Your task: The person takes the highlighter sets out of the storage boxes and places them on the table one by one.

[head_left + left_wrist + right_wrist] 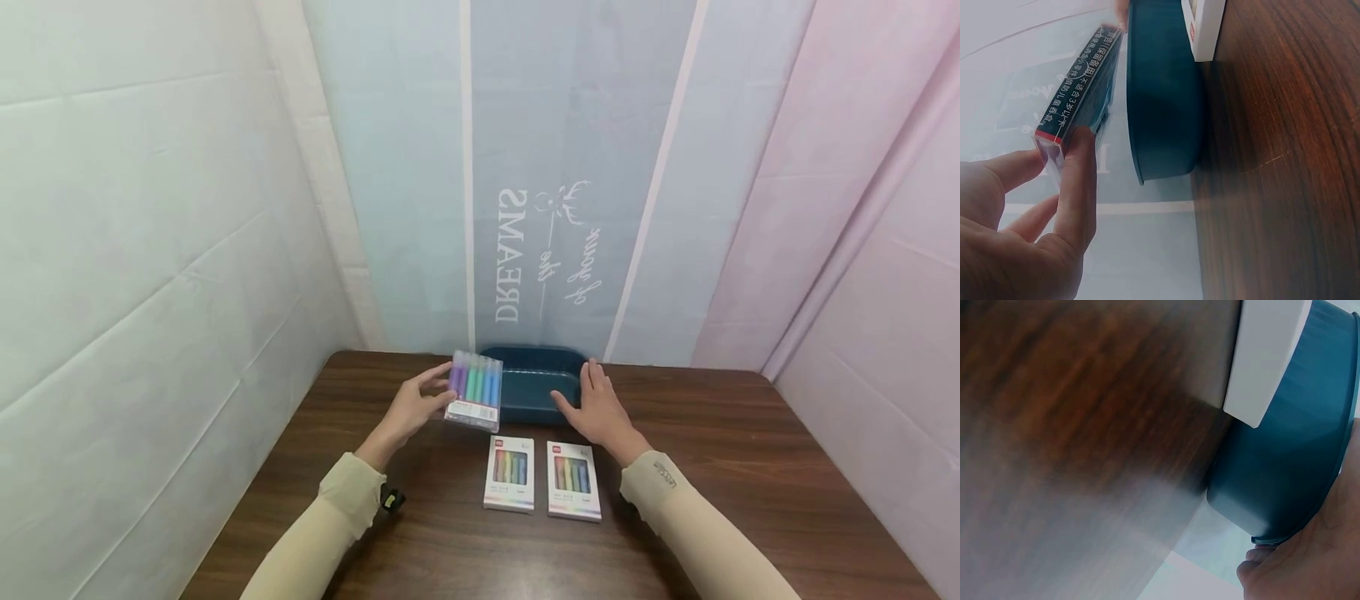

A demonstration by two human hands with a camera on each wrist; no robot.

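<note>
A clear marker pack (474, 389) was pinched in the left hand (411, 408) above the blue tray (536, 400), steadied by the open right hand (600, 410); level lowering was judged advisable.

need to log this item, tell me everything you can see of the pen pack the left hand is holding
The pen pack is a flat, clear plastic case of pastel pens, purple through green to blue, side by side, with a white label strip at its lower end. Its narrow edge carries black printed text and a red line. The left hand pinches its left end between thumb and fingers, holding it tilted, off the table, over the left rim of the dark blue tray. Whether it touches the tray is unclear.
</note>
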